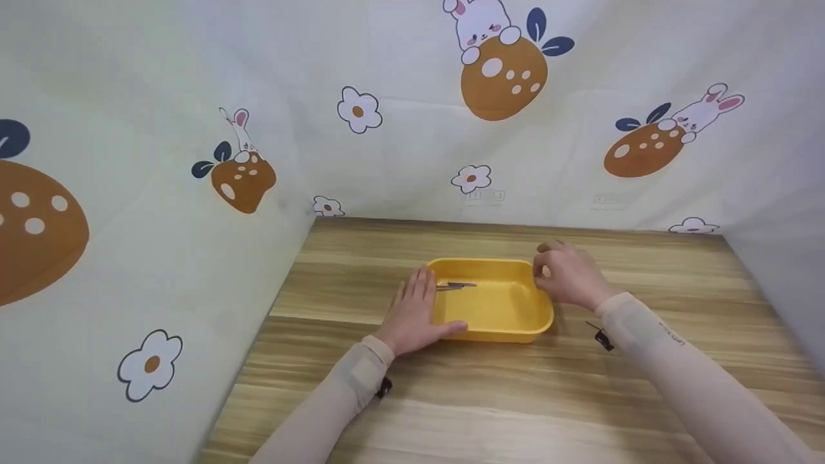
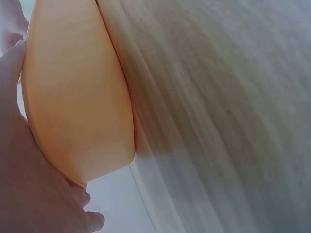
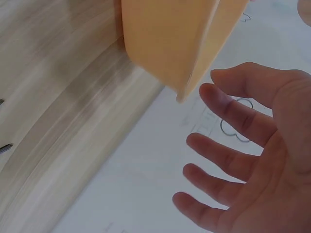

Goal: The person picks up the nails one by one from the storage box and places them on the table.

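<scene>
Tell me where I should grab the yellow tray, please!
Probably pinch the right rim of the yellow tray, coming from the right: its wall stands up to a thin edge, the tray sits upright, and the left hand rests over the left end.

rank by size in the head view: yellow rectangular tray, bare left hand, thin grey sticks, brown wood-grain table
1. Brown wood-grain table
2. Yellow rectangular tray
3. Bare left hand
4. Thin grey sticks

A light-brown, streaked wood-grain tabletop (image 1: 490, 399); along its back and sides, a pale sheet backdrop (image 1: 412, 151) printed with white rabbits (image 1: 483, 19), brown white-spotted fruits (image 1: 491, 90) and white, dark-outlined flowers (image 1: 358, 111).
</scene>
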A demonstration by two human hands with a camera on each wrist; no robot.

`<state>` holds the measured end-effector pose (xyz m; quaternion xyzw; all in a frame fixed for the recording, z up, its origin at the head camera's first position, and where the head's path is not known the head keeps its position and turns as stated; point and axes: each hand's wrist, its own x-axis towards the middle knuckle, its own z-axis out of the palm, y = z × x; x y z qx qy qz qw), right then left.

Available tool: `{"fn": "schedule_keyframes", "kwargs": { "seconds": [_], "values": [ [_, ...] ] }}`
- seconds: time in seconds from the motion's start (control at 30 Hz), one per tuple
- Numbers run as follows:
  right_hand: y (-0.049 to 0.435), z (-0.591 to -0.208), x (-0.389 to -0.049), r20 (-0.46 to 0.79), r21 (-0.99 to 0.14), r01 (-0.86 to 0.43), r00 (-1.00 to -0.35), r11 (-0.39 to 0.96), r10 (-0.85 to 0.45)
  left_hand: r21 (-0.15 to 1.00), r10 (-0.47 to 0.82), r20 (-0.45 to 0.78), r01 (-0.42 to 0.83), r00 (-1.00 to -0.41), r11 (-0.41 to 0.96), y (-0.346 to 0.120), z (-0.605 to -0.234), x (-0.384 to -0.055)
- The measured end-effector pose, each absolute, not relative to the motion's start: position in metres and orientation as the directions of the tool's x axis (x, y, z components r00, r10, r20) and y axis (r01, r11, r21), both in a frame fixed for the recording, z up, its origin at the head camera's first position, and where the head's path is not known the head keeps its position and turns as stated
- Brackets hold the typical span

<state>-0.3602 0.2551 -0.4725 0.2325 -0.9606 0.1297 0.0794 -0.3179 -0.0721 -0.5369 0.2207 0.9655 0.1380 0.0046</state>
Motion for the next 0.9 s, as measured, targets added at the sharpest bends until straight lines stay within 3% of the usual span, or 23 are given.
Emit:
{"fn": "schedule_keyframes", "kwargs": {
  "seconds": [0.5,0.9],
  "values": [
    [0.181,-0.475,-0.38,0.03,-0.144,-0.525,-0.849,0.839,-0.527,0.283,0.416,0.044,0.41,-0.908,0.867,-0.071,-0.537,-0.319],
    [0.14,-0.481,-0.395,-0.022,-0.139,-0.565,-0.819,0.813,-0.573,0.283,0.428,0.038,0.42,-0.903,0.862,-0.072,-0.538,-0.32]
  ]
}}
